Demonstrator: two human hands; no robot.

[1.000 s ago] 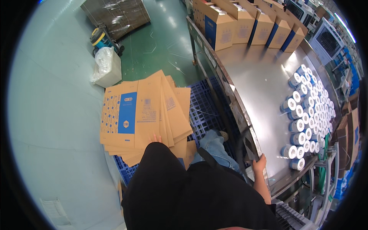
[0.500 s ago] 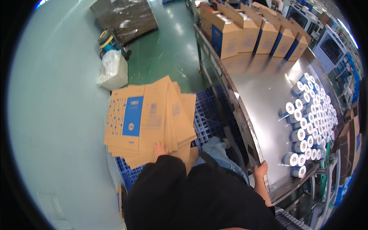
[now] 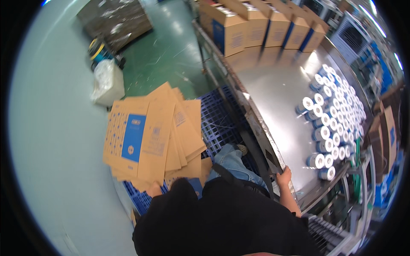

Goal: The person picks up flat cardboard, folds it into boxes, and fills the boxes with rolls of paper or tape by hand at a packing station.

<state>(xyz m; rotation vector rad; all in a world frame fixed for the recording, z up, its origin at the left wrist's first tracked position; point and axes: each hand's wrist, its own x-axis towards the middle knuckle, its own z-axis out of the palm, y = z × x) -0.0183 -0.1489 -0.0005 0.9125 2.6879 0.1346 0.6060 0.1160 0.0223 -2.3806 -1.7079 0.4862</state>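
A fanned pile of flattened cardboard cartons (image 3: 188,128) lies to my left. The uppermost flattened carton (image 3: 156,143), brown with a blue printed panel, sits askew on it. My left hand (image 3: 154,190) is closed at this carton's near edge; its fingers are partly hidden. On the other side, my right hand (image 3: 283,176) grips the rim of the metal worktable (image 3: 265,98). Numerous white-topped, blue-sided cylinders (image 3: 326,133) stand close together on the table's right part.
Several upright cartons (image 3: 254,32) with raised flaps line the table's far end. Blue plastic pallets (image 3: 220,113) lie under and beside the pile. Beyond it are a pale bin (image 3: 110,87) with plastic wrap and a large wrapped block (image 3: 115,21). A metal frame (image 3: 363,187) stands at right.
My left hand has slid from on top of the pile to its near edge, and the uppermost carton has shifted toward me. My right hand stays on the table rim. The whole view has shifted.
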